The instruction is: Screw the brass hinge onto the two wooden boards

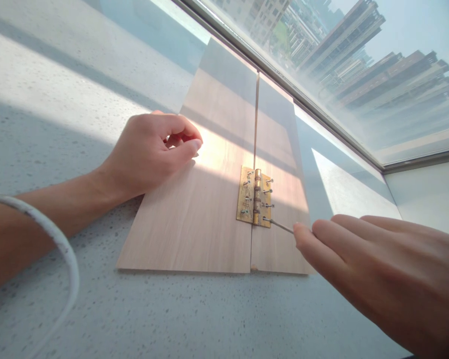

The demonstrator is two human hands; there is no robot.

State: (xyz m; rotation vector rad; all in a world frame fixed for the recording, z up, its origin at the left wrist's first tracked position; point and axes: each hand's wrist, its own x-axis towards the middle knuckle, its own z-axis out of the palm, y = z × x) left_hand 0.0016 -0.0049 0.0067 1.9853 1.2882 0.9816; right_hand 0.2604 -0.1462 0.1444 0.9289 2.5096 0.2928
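Two pale wooden boards lie side by side on a speckled grey sill, joined by a brass hinge with several screws standing up from its plates. My left hand rests on the left board's edge with its fingers curled into a loose fist. My right hand reaches in from the right, fingers together, gripping a thin metal screwdriver shaft. The shaft's tip meets the lowest screw on the hinge's right plate. The tool's handle is hidden under my hand.
A white cable loops over my left forearm at the lower left. A large window with a dark frame runs along the far edge of the grey sill, showing tall buildings outside. A white wall closes the right side.
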